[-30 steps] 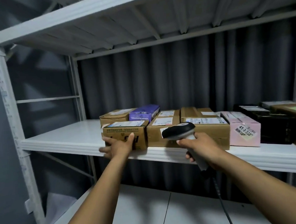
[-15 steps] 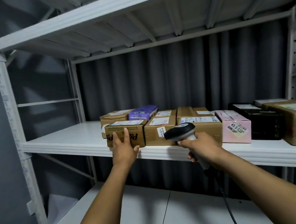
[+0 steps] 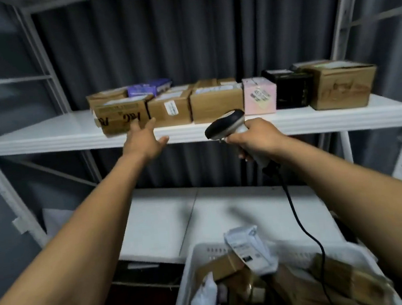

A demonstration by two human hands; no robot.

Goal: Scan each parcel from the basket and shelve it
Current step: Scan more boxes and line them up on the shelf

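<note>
A brown cardboard parcel (image 3: pixel 121 113) with black lettering stands at the left end of a row of boxes on the white middle shelf (image 3: pixel 44 137). My left hand (image 3: pixel 144 141) hovers just in front of it, fingers spread, holding nothing. My right hand (image 3: pixel 255 139) grips a corded barcode scanner (image 3: pixel 225 123), its dark head pointing left below the shelf edge. At the bottom, a white plastic basket (image 3: pixel 198 259) holds several parcels, among them a white bagged parcel (image 3: pixel 249 249) and brown boxes (image 3: pixel 296 289).
The shelf row also has a purple box (image 3: pixel 149 88), a pink box (image 3: pixel 259 95), a black box (image 3: pixel 290 87) and a large brown box (image 3: pixel 341 83) at the right. A lower white shelf (image 3: pixel 165 220) lies behind the basket. White uprights frame both sides.
My left hand has come off the brown parcel and drawn back with fingers open. The view has tilted down, bringing the basket into sight. The scanner hand stays roughly in place.
</note>
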